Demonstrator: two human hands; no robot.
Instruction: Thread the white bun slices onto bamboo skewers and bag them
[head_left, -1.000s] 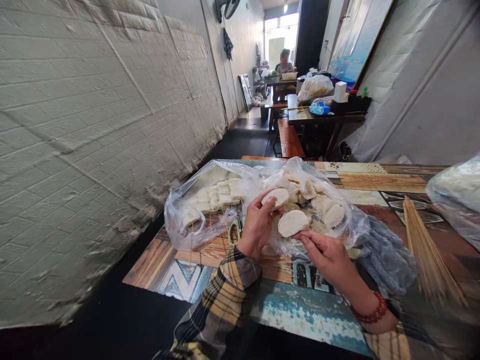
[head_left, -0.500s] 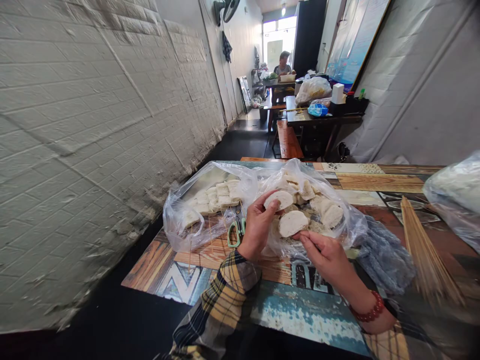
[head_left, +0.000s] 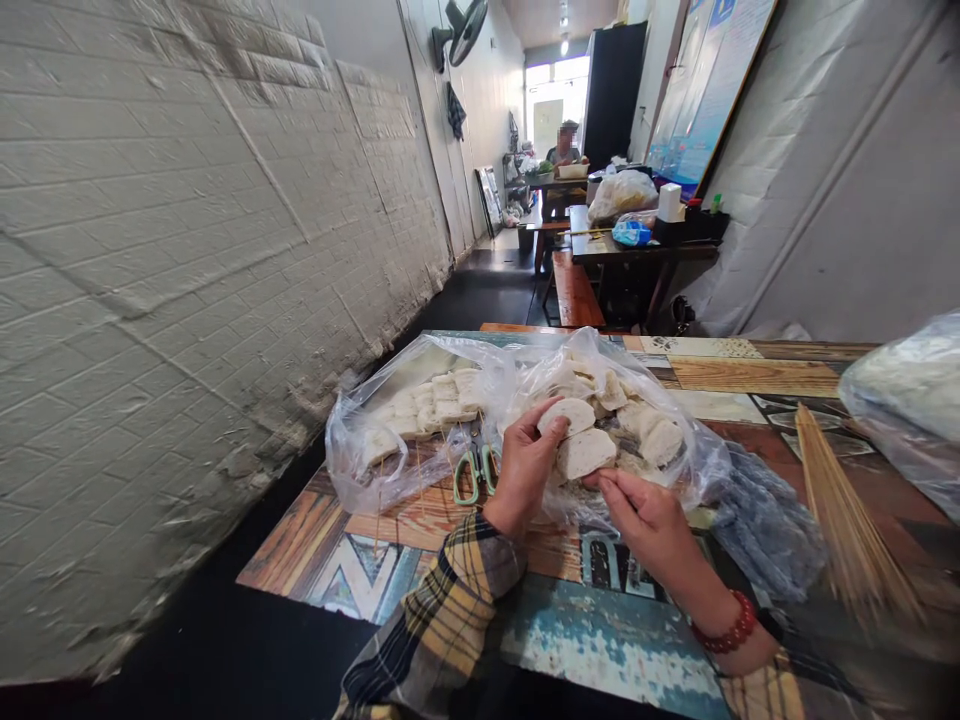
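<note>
My left hand (head_left: 525, 465) pinches a pale round slice (head_left: 570, 413) over an opened clear plastic bag (head_left: 679, 475) heaped with more such slices. Just right of it, my right hand (head_left: 646, 515) grips a second pale slice (head_left: 586, 453) by its lower edge, a red bead bracelet (head_left: 723, 634) on the wrist. The two slices nearly touch. Green-handled scissors (head_left: 472, 470) lie on the table left of my left hand. Another clear bag (head_left: 375, 440) at the left holds slices threaded on sticks.
A bundle of bamboo skewers (head_left: 847, 515) lies at the right on the patterned wooden table (head_left: 420, 520), with another filled plastic bag (head_left: 911, 395) beyond it. A white brick wall (head_left: 187, 270) runs along the left. A person sits at a far table (head_left: 566, 150) past benches.
Both hands drew slightly closer, bringing the two slices almost together; the camera tilted up a little. Nothing was let go.
</note>
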